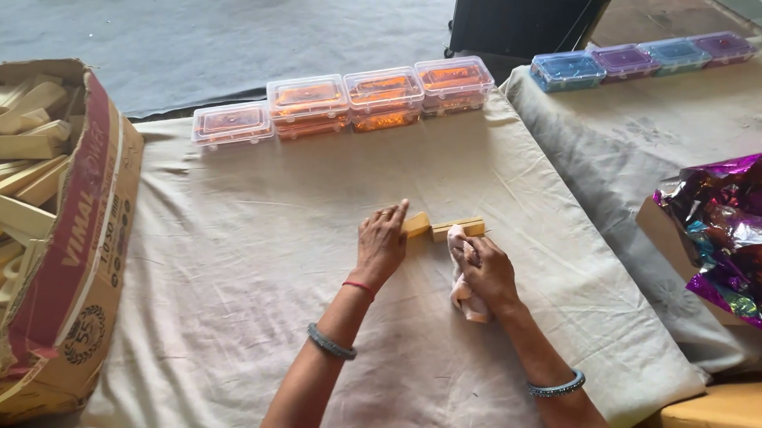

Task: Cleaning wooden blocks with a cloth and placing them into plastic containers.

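A small wooden piece [446, 228] lies on the cream cloth [256, 269] near the table's middle. My left hand [380, 246] rests on its left end, fingers curled over it. My right hand [484, 269] grips a pale pink rag [466, 295] and presses it against the wood's near side. Both wrists carry bangles; the left also has a red thread.
A torn cardboard box [71, 275] of wooden blocks sits at the left. Several clear lidded boxes with orange contents [343, 101] line the far edge. Blue and purple lidded boxes [637, 60] stand on a second table at the right, above shiny purple foil [736, 235].
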